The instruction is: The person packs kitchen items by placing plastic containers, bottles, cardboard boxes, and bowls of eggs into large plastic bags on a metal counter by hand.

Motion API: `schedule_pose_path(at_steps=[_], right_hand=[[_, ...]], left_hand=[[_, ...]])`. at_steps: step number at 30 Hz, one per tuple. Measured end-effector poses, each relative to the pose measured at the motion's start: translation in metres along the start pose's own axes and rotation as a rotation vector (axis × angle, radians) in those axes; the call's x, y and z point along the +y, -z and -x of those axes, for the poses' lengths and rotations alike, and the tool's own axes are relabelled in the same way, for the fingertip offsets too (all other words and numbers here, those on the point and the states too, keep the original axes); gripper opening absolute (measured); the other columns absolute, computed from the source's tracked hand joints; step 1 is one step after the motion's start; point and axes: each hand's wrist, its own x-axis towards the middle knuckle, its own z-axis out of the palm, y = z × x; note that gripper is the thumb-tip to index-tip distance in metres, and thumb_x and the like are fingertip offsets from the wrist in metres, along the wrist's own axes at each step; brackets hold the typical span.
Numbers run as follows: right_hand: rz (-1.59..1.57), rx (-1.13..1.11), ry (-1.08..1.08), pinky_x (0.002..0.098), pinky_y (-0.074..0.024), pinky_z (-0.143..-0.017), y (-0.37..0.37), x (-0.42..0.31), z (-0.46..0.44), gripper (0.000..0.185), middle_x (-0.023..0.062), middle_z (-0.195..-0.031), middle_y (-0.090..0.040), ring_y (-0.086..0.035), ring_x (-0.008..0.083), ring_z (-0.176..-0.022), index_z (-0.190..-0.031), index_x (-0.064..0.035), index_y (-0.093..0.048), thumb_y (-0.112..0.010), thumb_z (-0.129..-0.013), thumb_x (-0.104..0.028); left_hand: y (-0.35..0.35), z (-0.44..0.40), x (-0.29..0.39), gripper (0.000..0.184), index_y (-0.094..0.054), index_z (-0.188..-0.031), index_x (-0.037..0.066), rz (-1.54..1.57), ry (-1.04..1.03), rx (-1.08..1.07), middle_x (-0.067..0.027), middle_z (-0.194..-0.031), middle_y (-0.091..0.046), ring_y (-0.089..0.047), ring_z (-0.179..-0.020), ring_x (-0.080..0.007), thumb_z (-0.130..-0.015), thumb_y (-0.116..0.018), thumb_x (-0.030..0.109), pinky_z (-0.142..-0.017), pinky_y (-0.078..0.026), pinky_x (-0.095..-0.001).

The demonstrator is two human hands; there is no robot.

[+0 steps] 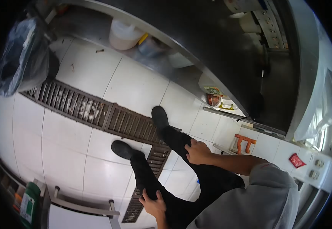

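Note:
My left hand (154, 205) lies on my left thigh, fingers apart, with nothing in it. On my right knee rests my right hand (198, 151), its fingers loosely bent over the black trousers (215, 176) and holding nothing. Both feet, in dark shoes (160, 117), stand on the white tiled floor (135, 86) beside a brown drain grate (126, 122).
A steel counter (196, 45) runs across the top, with a tub (124, 35) and bottles on its lower shelf. At the left is a bin with a clear liner (24, 57). A green bottle (30, 202) stands lower left. Orange pipes (244, 143) and a red packet (296, 160) are at right.

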Motion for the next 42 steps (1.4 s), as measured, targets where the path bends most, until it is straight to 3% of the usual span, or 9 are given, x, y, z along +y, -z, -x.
schedule_pose_path(at_steps=[7, 9, 10, 18, 30, 32, 38, 41, 42], right_hand=[[0.037, 0.084, 0.062, 0.0520, -0.0536, -0.077, 0.003, -0.008, -0.003, 0.037, 0.0259, -0.111, -0.054, -0.064, 0.0428, -0.088, -0.119, -0.0100, -0.063, -0.060, -0.087, -0.029], [0.029, 0.107, 0.077, 0.0530, -0.0532, -0.076, 0.004, -0.012, -0.001, 0.036, 0.0262, -0.111, -0.054, -0.064, 0.0429, -0.088, -0.118, -0.0109, -0.064, -0.060, -0.087, -0.029], [-0.009, 0.109, 0.066, 0.0523, -0.0528, -0.078, 0.008, -0.015, 0.000, 0.035, 0.0261, -0.109, -0.054, -0.063, 0.0425, -0.090, -0.116, -0.0094, -0.065, -0.060, -0.087, -0.027], [0.047, 0.166, 0.033, 0.0542, -0.0536, -0.071, -0.010, -0.010, 0.003, 0.031, 0.0251, -0.105, -0.055, -0.065, 0.0428, -0.084, -0.110, -0.0105, -0.064, -0.061, -0.084, -0.027], [0.083, 0.083, -0.031, 0.0526, -0.0541, -0.079, -0.021, 0.001, 0.016, 0.035, 0.0222, -0.110, -0.056, -0.064, 0.0410, -0.097, -0.114, -0.0128, -0.062, -0.063, -0.085, -0.033], [0.083, 0.073, -0.048, 0.0511, -0.0543, -0.079, -0.011, -0.003, 0.007, 0.031, 0.0193, -0.108, -0.058, -0.064, 0.0389, -0.099, -0.111, -0.0124, -0.062, -0.061, -0.088, -0.034], [0.078, 0.057, 0.209, 0.0457, -0.0529, -0.080, 0.011, -0.019, -0.020, 0.022, 0.0145, -0.102, -0.061, -0.063, 0.0349, -0.098, -0.096, -0.0068, -0.063, -0.061, -0.092, -0.029], [-0.089, 0.091, 0.289, 0.0450, -0.0511, -0.077, 0.071, -0.062, -0.027, 0.019, 0.0144, -0.095, -0.061, -0.061, 0.0344, -0.094, -0.089, -0.0050, -0.062, -0.064, -0.090, -0.024], [-0.140, 0.295, 0.434, 0.0447, -0.0512, -0.076, 0.101, -0.073, -0.025, 0.017, 0.0140, -0.091, -0.060, -0.062, 0.0344, -0.088, -0.091, -0.0058, -0.063, -0.064, -0.091, -0.023]], left_hand=[[0.006, -0.012, 0.003, 0.064, -0.055, -0.132, 0.011, 0.034, 0.087, -0.021, -0.0221, -0.122, -0.051, -0.059, -0.106, -0.0460, -0.077, -0.075, 0.038, -0.086, -0.049, -0.0546], [0.013, -0.011, 0.002, 0.064, -0.055, -0.131, 0.009, 0.049, 0.059, 0.006, -0.0261, -0.125, -0.049, -0.060, -0.104, -0.0460, -0.077, -0.076, 0.035, -0.084, -0.052, -0.0517], [0.029, -0.010, 0.016, 0.066, -0.054, -0.137, 0.014, 0.055, 0.088, -0.079, -0.0247, -0.136, -0.049, -0.055, -0.115, -0.0478, -0.083, -0.072, 0.046, -0.094, -0.047, -0.0546], [0.030, -0.010, 0.018, 0.062, -0.056, -0.135, 0.014, 0.060, 0.053, -0.066, -0.0300, -0.131, -0.049, -0.054, -0.115, -0.0497, -0.084, -0.071, 0.045, -0.093, -0.048, -0.0540], [0.000, -0.004, 0.012, 0.064, -0.054, -0.132, 0.009, 0.070, 0.057, -0.112, -0.0303, -0.134, -0.042, -0.050, -0.117, -0.0489, -0.078, -0.074, 0.038, -0.090, -0.049, -0.0554], [0.003, -0.008, 0.011, 0.060, -0.054, -0.128, 0.011, 0.077, 0.039, -0.047, -0.0244, -0.125, -0.045, -0.053, -0.111, -0.0482, -0.078, -0.075, 0.038, -0.087, -0.049, -0.0558], [0.023, -0.012, 0.012, 0.061, -0.054, -0.129, 0.011, 0.167, 0.094, -0.102, -0.0248, -0.126, -0.046, -0.052, -0.114, -0.0466, -0.079, -0.075, 0.039, -0.090, -0.048, -0.0553], [0.026, -0.020, 0.005, 0.061, -0.054, -0.130, 0.011, 0.187, 0.081, -0.075, -0.0267, -0.130, -0.044, -0.051, -0.117, -0.0476, -0.079, -0.074, 0.038, -0.090, -0.048, -0.0558], [0.023, -0.025, 0.004, 0.061, -0.054, -0.131, 0.011, 0.186, 0.055, -0.032, -0.0282, -0.133, -0.043, -0.050, -0.118, -0.0485, -0.079, -0.073, 0.037, -0.088, -0.049, -0.0566]])
